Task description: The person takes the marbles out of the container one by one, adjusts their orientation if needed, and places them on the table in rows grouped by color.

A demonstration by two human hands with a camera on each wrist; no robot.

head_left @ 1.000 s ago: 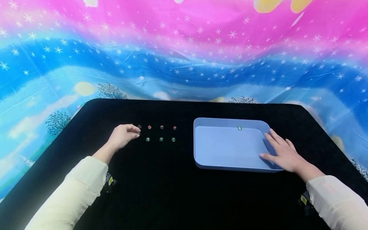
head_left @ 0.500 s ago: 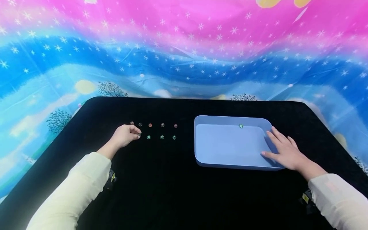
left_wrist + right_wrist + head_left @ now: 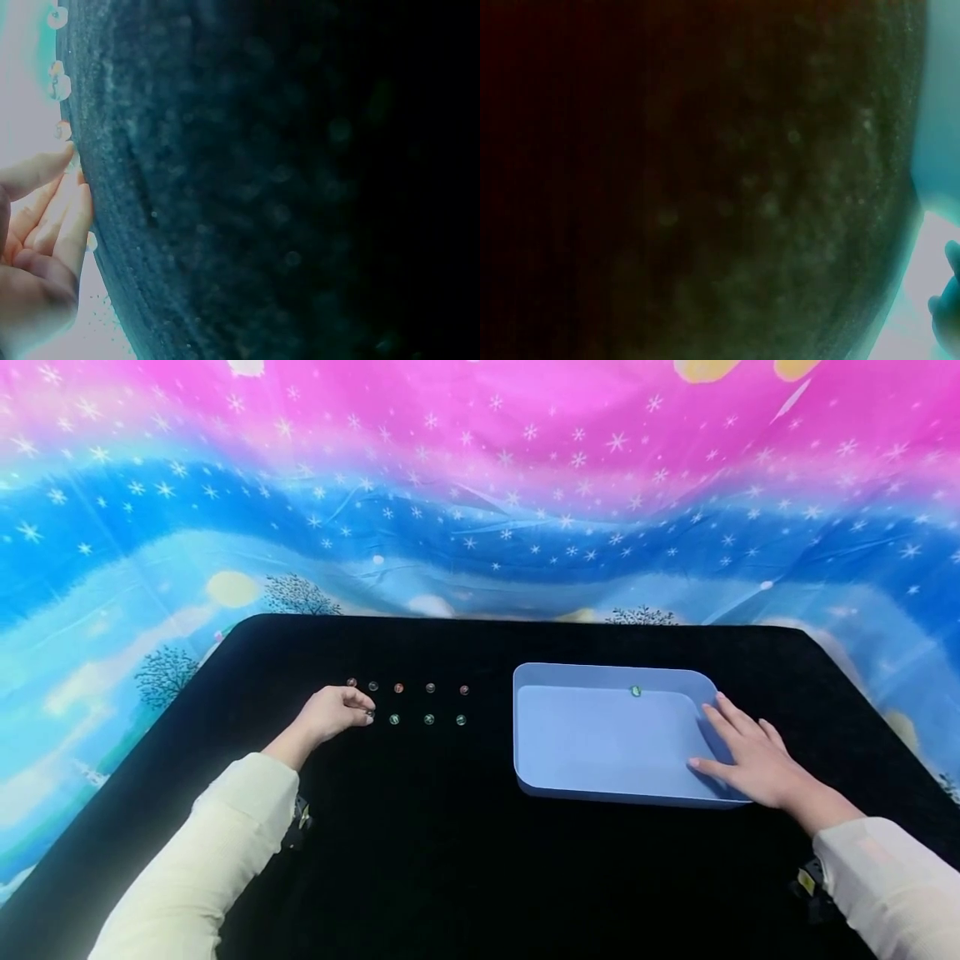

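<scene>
My left hand (image 3: 327, 717) is at the left end of two rows of small glass marbles. Its thumb and fingertips pinch a marble (image 3: 73, 160), mostly covered by the fingers. To its right lie the front row's green-tinted marbles, among them a near marble (image 3: 394, 719). Behind runs a row of reddish and clear marbles, one being a reddish marble (image 3: 398, 687). My right hand (image 3: 757, 764) rests with spread fingers over the right wall of a blue tray (image 3: 592, 789). One green marble (image 3: 636, 691) sits inside by the tray's back wall.
Black cloth (image 3: 450, 860) covers the table. A patterned pink and blue sheet (image 3: 480, 527) hangs behind its far edge. Both wrist views are largely dark, with the right hand (image 3: 949, 315) only partly in frame.
The left hand has come slightly down toward the front row, uncovering the leftmost back marble. The right hand stays on the tray. The head view has shifted a little.
</scene>
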